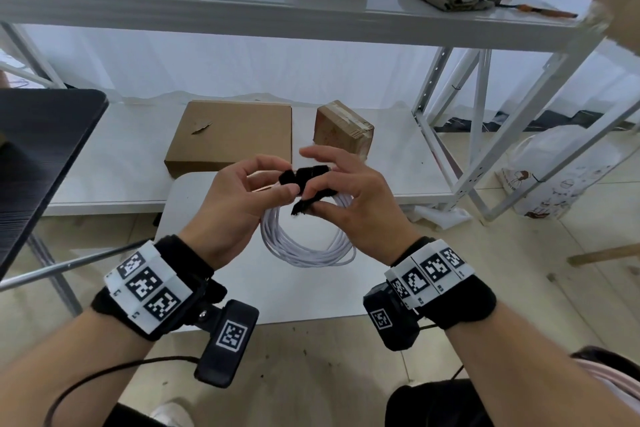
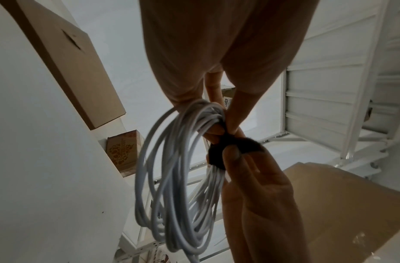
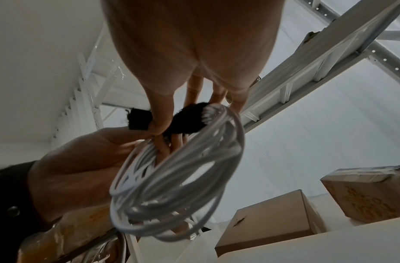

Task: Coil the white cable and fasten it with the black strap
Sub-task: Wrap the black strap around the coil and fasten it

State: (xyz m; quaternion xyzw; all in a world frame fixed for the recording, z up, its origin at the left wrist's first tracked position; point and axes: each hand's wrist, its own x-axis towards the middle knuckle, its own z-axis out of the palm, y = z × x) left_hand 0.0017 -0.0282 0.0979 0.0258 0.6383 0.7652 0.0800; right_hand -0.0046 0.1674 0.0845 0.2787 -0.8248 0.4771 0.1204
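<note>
Both hands work mid-air over the shelf — the left hand (image 1: 242,194) pinching the already coiled white cable (image 1: 308,243), the right hand (image 1: 346,198) pinching the black strap (image 1: 304,177) wrapped around it — fastening apparently unfinished.

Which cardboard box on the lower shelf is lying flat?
The wide flat box, left of the hands' pinch point. The small taped box to its right stands taller, blocky, and turned at an angle.
</note>
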